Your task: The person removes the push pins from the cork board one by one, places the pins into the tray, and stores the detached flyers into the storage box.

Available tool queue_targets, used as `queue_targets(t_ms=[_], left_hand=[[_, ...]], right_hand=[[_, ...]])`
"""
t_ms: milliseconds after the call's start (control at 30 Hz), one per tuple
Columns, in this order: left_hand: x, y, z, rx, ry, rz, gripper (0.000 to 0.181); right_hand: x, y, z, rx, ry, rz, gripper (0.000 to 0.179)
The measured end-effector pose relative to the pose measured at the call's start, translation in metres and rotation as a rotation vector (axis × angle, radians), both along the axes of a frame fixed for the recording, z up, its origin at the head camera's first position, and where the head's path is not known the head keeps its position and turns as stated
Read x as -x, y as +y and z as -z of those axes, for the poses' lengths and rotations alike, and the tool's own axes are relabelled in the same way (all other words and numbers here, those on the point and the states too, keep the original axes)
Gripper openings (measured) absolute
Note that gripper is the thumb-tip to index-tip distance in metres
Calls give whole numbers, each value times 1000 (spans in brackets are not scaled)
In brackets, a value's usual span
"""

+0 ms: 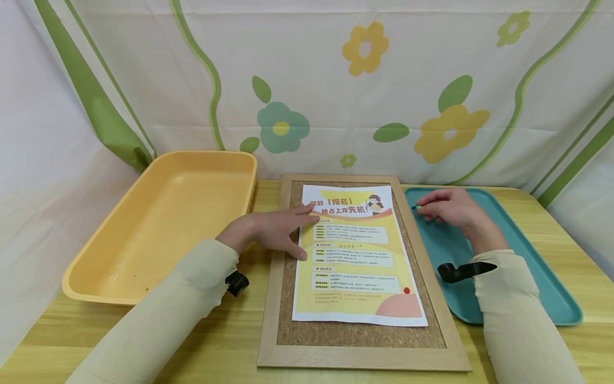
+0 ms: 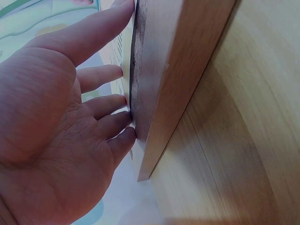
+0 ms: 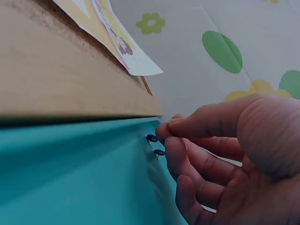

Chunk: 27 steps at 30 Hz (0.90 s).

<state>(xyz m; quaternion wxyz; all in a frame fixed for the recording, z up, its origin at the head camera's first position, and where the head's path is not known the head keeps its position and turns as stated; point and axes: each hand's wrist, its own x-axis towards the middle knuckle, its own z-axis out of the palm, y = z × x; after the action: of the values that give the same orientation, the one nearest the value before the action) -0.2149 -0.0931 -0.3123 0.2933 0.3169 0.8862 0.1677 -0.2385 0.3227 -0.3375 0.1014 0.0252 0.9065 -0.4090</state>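
Observation:
A printed yellow-and-white poster [image 1: 355,256] lies on a wood-framed cork board [image 1: 316,337]. One red thumbtack [image 1: 406,290] sits near the poster's lower right corner. My left hand [image 1: 275,228] reaches over the board's left frame, its spread fingers resting on the poster's left edge. Over the far left corner of the teal tray [image 1: 460,256] is my right hand [image 1: 451,207], thumb and index fingertips together. Beside those fingertips, the right wrist view shows a blue thumbtack [image 3: 151,138] and a second blue thumbtack [image 3: 159,153]. Whether the fingertips pinch a tack is unclear.
A deep yellow bin [image 1: 163,229] stands left of the board on the wooden table [image 1: 230,341]. Behind everything hangs a flower-print curtain [image 1: 326,96]. The teal tray lies close along the board's right side.

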Motion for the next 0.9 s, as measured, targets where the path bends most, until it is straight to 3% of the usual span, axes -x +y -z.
queue_targets(t_ms=[300, 900], left_hand=[[1, 0, 1, 2, -3, 2, 96], [-1, 0, -1, -5, -9, -3, 95]], right_hand=[[0, 6, 3, -20, -48, 41, 42], [1, 8, 8, -47, -39, 50, 41]])
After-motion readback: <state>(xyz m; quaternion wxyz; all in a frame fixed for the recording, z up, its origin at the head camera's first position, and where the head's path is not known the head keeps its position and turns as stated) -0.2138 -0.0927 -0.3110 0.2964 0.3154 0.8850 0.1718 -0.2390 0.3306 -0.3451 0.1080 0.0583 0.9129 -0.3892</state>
